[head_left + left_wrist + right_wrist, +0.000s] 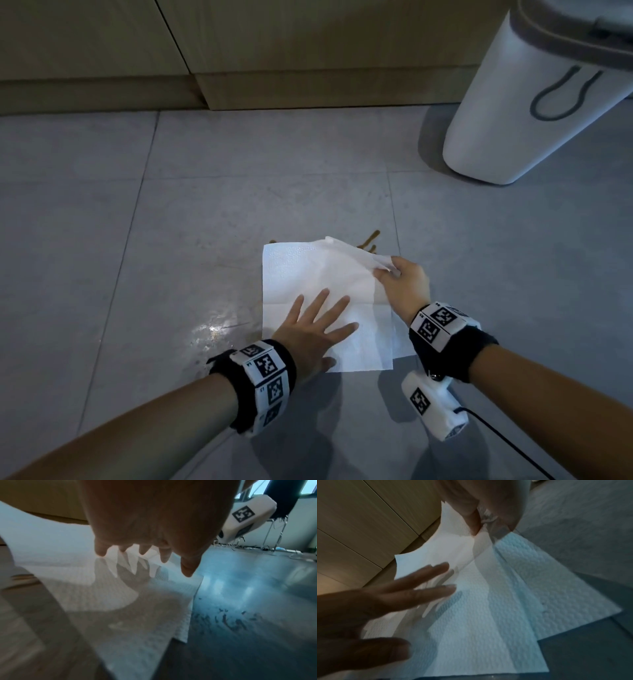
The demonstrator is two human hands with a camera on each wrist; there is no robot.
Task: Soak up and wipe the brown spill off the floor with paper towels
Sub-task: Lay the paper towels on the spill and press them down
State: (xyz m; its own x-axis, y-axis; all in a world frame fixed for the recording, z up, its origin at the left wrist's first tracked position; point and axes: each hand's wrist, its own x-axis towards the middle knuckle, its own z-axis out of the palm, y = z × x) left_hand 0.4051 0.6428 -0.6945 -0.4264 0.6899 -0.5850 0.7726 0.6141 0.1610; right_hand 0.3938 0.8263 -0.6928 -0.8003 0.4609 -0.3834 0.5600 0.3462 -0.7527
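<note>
A white paper towel (308, 274) lies spread on the grey tiled floor (171, 212). Brown spill (369, 241) shows just past its far right edge, with a small brown trace (274, 241) at its far left corner. My left hand (318, 325) hovers flat with fingers spread over the towel's near part (102, 601); whether it touches, I cannot tell. My right hand (394, 270) pinches the towel's far right corner and lifts it a little, thumb and fingers (473, 519) closed on the paper (471, 608).
A white bin (534, 102) with a grey lid stands at the back right. Wooden cabinet fronts and kickboard (308, 89) run along the back. A wet, shiny smear (212, 332) lies on the tile left of my left wrist.
</note>
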